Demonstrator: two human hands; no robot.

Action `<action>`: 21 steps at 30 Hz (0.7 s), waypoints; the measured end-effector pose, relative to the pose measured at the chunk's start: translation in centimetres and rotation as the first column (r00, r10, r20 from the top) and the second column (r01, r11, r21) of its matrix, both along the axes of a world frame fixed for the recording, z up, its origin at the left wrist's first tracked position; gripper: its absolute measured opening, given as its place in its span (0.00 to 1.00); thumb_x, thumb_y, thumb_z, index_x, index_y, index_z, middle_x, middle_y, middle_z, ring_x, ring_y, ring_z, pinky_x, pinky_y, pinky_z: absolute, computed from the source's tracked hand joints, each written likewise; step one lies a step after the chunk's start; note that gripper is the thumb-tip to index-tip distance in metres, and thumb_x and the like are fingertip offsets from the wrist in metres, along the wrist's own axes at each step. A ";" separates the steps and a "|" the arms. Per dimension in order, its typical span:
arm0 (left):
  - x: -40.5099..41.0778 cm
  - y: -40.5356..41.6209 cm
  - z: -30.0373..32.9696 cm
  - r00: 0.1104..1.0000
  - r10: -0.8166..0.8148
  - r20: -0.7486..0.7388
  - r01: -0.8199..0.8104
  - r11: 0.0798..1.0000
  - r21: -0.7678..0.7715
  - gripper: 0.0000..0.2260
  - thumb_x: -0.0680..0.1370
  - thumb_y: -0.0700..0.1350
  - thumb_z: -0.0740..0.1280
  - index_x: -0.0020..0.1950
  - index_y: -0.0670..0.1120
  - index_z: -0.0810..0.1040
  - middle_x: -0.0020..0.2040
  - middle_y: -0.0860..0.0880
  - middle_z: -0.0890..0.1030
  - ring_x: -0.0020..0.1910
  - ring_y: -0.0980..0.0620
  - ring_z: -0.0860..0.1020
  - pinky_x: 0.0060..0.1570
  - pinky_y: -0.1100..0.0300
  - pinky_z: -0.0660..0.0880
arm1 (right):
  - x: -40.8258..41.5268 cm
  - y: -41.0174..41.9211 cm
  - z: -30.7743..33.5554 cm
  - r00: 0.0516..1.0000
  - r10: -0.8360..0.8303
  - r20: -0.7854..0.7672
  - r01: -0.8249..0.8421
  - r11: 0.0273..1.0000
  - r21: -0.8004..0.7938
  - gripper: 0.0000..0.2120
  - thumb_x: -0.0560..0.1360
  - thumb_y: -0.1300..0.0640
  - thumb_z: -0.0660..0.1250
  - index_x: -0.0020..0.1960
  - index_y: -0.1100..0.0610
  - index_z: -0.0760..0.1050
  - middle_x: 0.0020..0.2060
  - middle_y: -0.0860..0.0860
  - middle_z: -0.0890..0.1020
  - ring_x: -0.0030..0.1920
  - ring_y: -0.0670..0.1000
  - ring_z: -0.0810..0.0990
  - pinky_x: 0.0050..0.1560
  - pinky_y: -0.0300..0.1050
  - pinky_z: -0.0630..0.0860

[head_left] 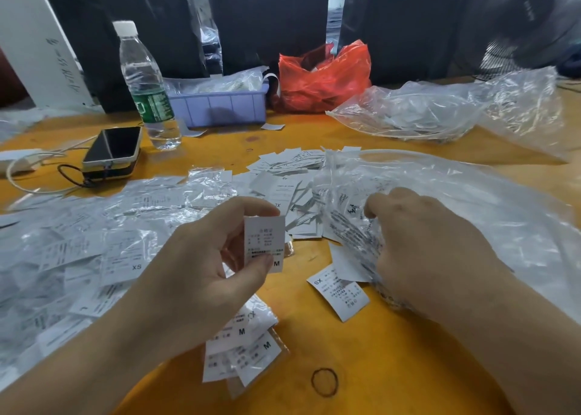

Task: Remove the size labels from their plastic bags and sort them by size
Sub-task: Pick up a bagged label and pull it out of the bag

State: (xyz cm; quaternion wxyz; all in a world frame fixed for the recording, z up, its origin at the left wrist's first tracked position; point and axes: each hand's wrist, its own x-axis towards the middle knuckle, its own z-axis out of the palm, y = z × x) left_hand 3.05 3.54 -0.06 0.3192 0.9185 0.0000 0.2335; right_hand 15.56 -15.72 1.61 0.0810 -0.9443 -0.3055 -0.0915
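Observation:
My left hand point(201, 263) pinches a white size label marked M point(264, 241) between thumb and fingers, held upright over the orange table point(361, 351). My right hand point(421, 244) reaches into a clear plastic bag point(471, 207) of labels, its fingers curled on the crumpled plastic at the bag's mouth. Below my left hand lies a small pile of M labels point(245, 351). An XS label point(338, 292) lies face up between my hands. Loose labels point(283, 169) are heaped beyond, and bagged labels marked XS point(94, 251) cover the left of the table.
At the back stand a water bottle point(146, 84), a purple bin point(220, 106), a red plastic bag point(323, 78) and another clear bag point(440, 109). A phone point(113, 147) with a cable lies at left. A black rubber band point(324, 381) lies near the front edge.

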 end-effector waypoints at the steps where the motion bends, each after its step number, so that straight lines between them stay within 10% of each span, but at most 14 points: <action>1: 0.0 0.0 0.0 1.000 0.003 0.001 -0.003 1.000 0.004 0.17 0.71 0.52 0.67 0.57 0.68 0.71 0.48 0.66 0.80 0.48 0.59 0.79 0.45 0.64 0.78 | -0.1 0.0 0.0 1.000 0.009 -0.023 -0.010 0.999 -0.036 0.20 0.72 0.61 0.60 0.62 0.49 0.68 0.57 0.49 0.71 0.55 0.54 0.71 0.41 0.47 0.71; 12: 0.1 0.4 -0.3 1.000 0.014 -0.003 -0.014 0.999 0.046 0.18 0.71 0.53 0.67 0.57 0.69 0.70 0.50 0.69 0.78 0.49 0.64 0.77 0.46 0.73 0.75 | -0.5 0.6 0.1 0.982 0.149 0.120 -0.178 0.940 0.291 0.19 0.66 0.76 0.64 0.52 0.59 0.75 0.50 0.52 0.69 0.35 0.47 0.69 0.28 0.36 0.65; 21: 0.2 0.5 -0.1 1.000 0.014 -0.001 -0.014 1.000 0.004 0.22 0.74 0.57 0.68 0.61 0.75 0.63 0.48 0.64 0.80 0.48 0.58 0.78 0.47 0.66 0.77 | -0.3 1.0 0.6 0.923 0.385 0.016 -0.200 0.443 0.874 0.19 0.70 0.70 0.74 0.46 0.47 0.76 0.50 0.45 0.76 0.49 0.42 0.81 0.44 0.37 0.81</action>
